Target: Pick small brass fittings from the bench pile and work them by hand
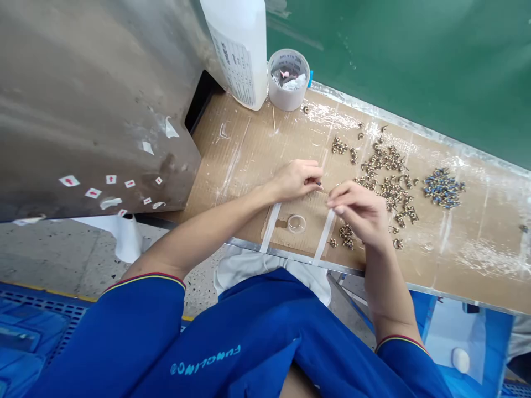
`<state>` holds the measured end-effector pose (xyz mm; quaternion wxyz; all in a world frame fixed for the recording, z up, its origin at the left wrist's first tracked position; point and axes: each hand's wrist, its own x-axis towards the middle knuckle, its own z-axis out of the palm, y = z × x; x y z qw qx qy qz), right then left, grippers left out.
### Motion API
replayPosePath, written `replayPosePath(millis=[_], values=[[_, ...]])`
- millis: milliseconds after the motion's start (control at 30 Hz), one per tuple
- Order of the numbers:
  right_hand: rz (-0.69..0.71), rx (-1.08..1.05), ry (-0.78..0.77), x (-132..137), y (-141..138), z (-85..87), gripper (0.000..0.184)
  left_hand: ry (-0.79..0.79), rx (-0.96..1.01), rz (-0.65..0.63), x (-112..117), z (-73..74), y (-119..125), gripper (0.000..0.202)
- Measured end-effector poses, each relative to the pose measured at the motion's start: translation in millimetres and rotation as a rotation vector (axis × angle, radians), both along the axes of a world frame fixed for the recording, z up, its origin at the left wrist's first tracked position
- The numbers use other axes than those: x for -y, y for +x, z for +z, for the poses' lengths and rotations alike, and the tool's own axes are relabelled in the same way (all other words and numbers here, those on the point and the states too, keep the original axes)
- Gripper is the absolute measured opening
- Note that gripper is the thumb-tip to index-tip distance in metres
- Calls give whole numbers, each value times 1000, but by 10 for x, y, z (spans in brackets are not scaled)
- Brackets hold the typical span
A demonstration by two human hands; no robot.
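My left hand point(296, 179) is closed in a pinch above the cardboard-covered bench. A small dark-ended part point(319, 184) shows at its fingertips; its exact kind is too small to tell. Just to the right, my right hand point(359, 210) is also pinched, its fingertips turned toward the left hand. What it holds is too small and blurred to make out. Below the gap between both hands sits a small clear round dish point(296, 224). Many small brass-coloured metal parts point(392, 190) lie in loose heaps beside and beyond my right hand.
A separate pile of blue-and-brass parts point(443, 188) lies farther right. At the back stand a white plastic bottle point(243, 61) and a tape roll point(289, 98) holding scraps, with a thin wooden stick point(274, 119) nearby. A metal panel point(103, 110) borders the left; a green surface point(406, 66) lies beyond.
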<state>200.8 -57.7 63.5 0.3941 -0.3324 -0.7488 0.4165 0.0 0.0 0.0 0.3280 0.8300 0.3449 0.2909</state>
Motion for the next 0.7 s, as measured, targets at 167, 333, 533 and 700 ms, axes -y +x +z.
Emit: replayPosePath(millis=[167,333,533,700], values=[[329,217,27,57,-100,-57,16,0,71,-4,-19,-28,-19,21],[340,282,49,88,-139,-143,21,-3,143,12,-35,-63,-13,20],[-334,381,112,-241,194,-135,19,-26,121,57,-26,-59,0,21],[-653,638,159,-611,395,-332,10,-39,97,92,-6,-38,5,24]])
